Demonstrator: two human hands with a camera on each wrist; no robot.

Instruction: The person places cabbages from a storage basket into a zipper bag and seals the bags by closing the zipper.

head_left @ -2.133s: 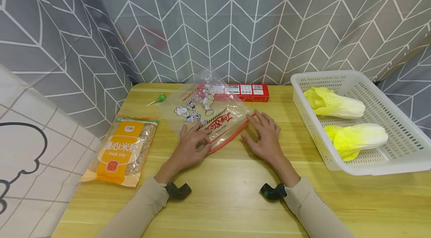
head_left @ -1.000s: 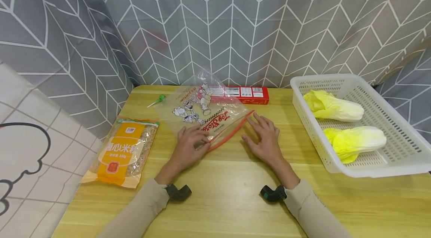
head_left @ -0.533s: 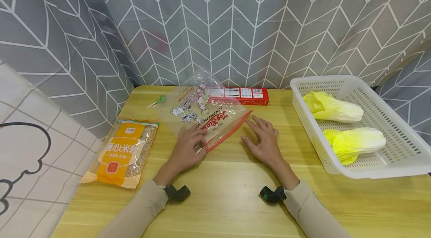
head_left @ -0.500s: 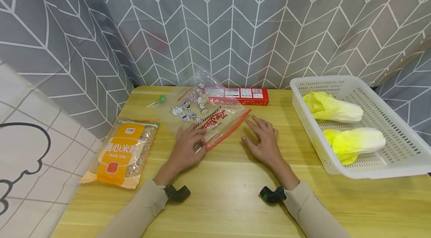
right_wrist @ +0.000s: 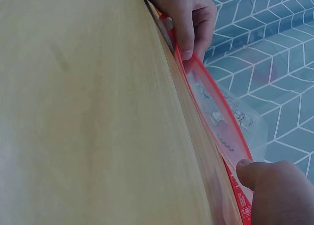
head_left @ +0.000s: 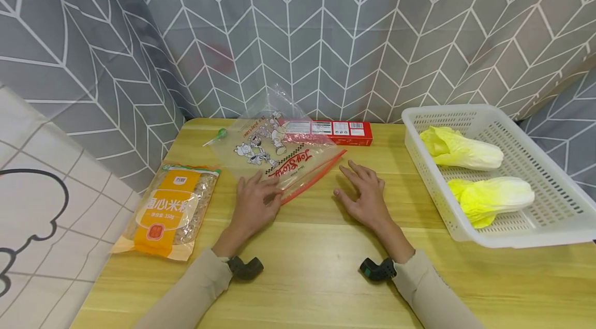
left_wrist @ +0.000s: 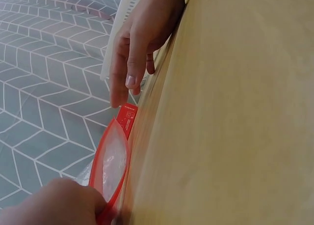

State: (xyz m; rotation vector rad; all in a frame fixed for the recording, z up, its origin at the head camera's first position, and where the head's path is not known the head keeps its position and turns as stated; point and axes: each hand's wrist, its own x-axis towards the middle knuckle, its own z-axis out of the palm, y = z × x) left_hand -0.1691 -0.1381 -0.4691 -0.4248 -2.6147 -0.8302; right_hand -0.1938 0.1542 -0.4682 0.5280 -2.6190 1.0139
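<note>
A clear zip bag with cartoon print and a red edge lies slantwise at mid-table. My left hand pinches the near left end of that red edge between thumb and fingers. Seen from the left wrist, the bag's mouth gapes between its two red strips. My right hand is beside the far right end of the edge, fingers spread and relaxed, holding nothing. A red box lies behind the bag and is partly covered by it. A green lollipop lies at the bag's left corner.
On the left lies an orange and clear food packet. A white perforated basket on the right holds two Chinese cabbages, one farther back and one nearer. A patterned grey curtain hangs behind the wooden table.
My left hand has drawn the bag slightly left and back, so its red edge now stands apart from my right fingertips. The bag's left corner now overlaps the lollipop. My right hand stays nearly still.
</note>
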